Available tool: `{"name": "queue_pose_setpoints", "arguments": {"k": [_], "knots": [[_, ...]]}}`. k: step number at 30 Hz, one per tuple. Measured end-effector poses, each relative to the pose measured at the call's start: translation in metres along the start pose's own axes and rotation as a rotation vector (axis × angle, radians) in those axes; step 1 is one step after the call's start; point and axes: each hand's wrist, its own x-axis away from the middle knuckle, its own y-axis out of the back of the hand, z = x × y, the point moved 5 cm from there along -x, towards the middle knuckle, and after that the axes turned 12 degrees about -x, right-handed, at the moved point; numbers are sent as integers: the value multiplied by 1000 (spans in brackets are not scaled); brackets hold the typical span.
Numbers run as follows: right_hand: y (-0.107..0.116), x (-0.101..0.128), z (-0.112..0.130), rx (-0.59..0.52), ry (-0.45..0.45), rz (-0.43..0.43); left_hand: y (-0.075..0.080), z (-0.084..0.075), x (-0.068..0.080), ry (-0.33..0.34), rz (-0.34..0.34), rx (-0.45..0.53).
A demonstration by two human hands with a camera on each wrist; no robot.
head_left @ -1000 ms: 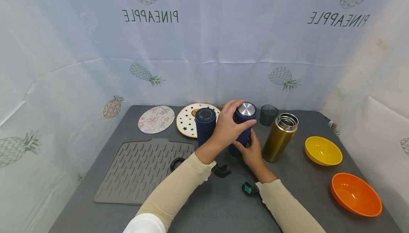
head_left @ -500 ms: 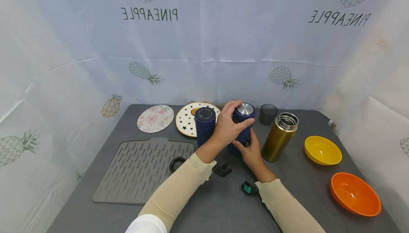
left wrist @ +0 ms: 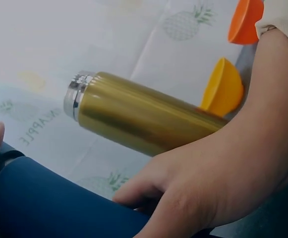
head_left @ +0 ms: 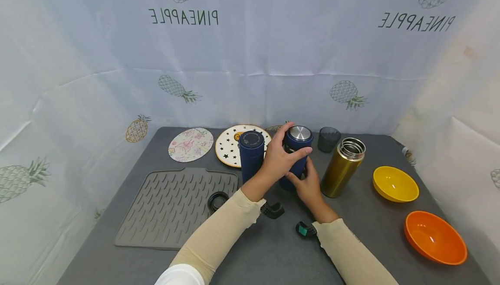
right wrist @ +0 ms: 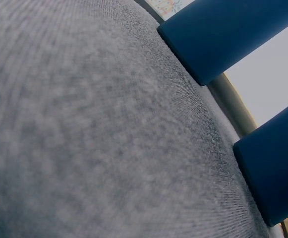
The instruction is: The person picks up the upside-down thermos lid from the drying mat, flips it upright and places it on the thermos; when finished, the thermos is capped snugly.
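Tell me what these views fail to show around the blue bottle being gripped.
- Head view: the left hand hides the steel-topped blue bottle's cap seam.
- Head view: the right hand covers its base.
- Right wrist view: no hand visible, only grey table and two blue bottle bottoms.
- Left wrist view: frame edge crops the cap.

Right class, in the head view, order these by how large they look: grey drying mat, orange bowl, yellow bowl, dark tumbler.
1. grey drying mat
2. orange bowl, though it lies nearer the camera
3. yellow bowl
4. dark tumbler
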Motion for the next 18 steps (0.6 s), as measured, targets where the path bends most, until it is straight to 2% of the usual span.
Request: {"name": "queue_pose_setpoints", "arguments": {"k": [6,18], "knots": [[0,0,0,-5,0,-2,-4,6,2,35,-1,57],[0,-1,-1,-12,-3,0,-5,8,2,36,-30,57]]}}
